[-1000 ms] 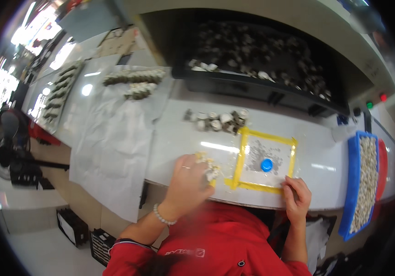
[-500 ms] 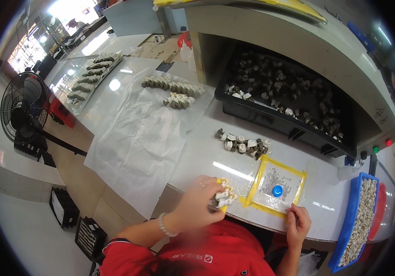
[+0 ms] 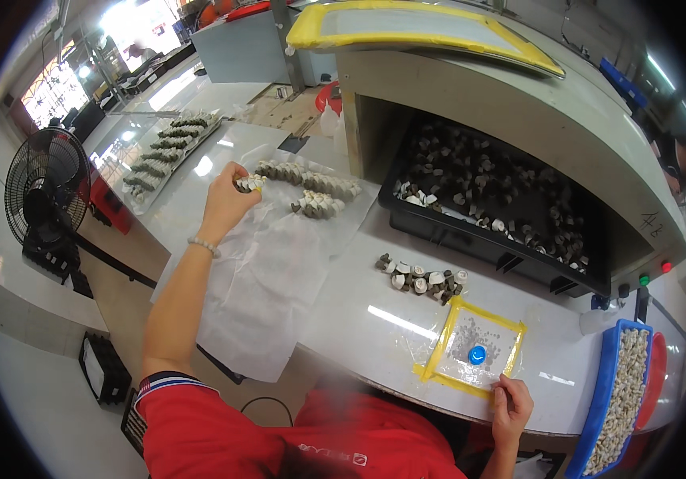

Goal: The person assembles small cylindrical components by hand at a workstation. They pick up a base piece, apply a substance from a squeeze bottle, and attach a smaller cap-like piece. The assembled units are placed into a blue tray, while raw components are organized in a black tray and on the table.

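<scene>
One short stack of small caps (image 3: 250,183), half a second ago beside the yellow-edged mat (image 3: 477,350), now rides in our left hand (image 3: 227,199), pinched above the white sheet (image 3: 271,271) near the rows (image 3: 311,182); our right hand (image 3: 511,407) presses the mat's edge, holding nothing.

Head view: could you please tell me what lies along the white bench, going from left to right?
Black floor fan → left hand holding a short stack of small parts → rows of stacked parts on the white sheet → loose cluster of parts → yellow-bordered square with a blue cap → right hand → blue tray of pale pieces.
</scene>
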Demonstrator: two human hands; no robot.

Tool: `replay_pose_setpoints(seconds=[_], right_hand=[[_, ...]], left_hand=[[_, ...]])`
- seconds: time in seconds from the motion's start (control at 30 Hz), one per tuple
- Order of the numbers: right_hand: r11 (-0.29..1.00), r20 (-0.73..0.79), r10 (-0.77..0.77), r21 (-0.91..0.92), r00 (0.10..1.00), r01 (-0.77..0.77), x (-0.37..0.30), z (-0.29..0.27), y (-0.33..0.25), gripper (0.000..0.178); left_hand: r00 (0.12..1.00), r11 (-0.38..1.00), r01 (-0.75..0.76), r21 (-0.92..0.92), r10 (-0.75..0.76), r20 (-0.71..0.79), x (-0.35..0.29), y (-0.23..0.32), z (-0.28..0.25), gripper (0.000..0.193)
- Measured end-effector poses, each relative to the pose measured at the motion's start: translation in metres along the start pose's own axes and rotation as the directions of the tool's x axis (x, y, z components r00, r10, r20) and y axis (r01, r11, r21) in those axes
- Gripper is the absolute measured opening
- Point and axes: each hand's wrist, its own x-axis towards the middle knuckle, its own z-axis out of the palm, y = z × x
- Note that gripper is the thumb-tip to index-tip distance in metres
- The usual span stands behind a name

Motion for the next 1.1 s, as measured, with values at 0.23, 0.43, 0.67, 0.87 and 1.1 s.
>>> replay_pose_setpoints(seconds=[0.23,0.43,0.67,0.87,1.1], right_hand=[[0.999,0.035,-0.017,-0.038,0.999,0.019,0.002,0.000,0.002,0.017],[0.999,0.003,0.020,-0.036,1.000,-0.019,0.000,0.001,0.000,0.017],[0.998,-0.016,0.054,-0.009,0.998,-0.054,-0.003,0.003,0.003,0.018],[0.999,-0.012,0.043,-0.014,0.999,-0.043,-0.003,0.003,0.005,0.018],[0.999,-0.010,0.041,-0.007,0.999,-0.041,-0.003,0.002,0.007,0.018]], left_hand=[[0.978,0.917,0.195,-0.347,-0.208,-0.001,0.074,-0.071,0.012,0.034],[0.949,0.784,0.313,-0.536,-0.284,0.139,0.095,-0.078,0.037,0.037],[0.950,0.855,0.312,-0.414,-0.283,0.131,0.097,-0.072,0.033,0.035],[0.957,0.867,0.292,-0.404,-0.265,0.122,0.101,-0.087,0.046,0.038],[0.979,0.921,0.202,-0.332,-0.199,0.041,0.098,-0.088,0.036,0.038]])
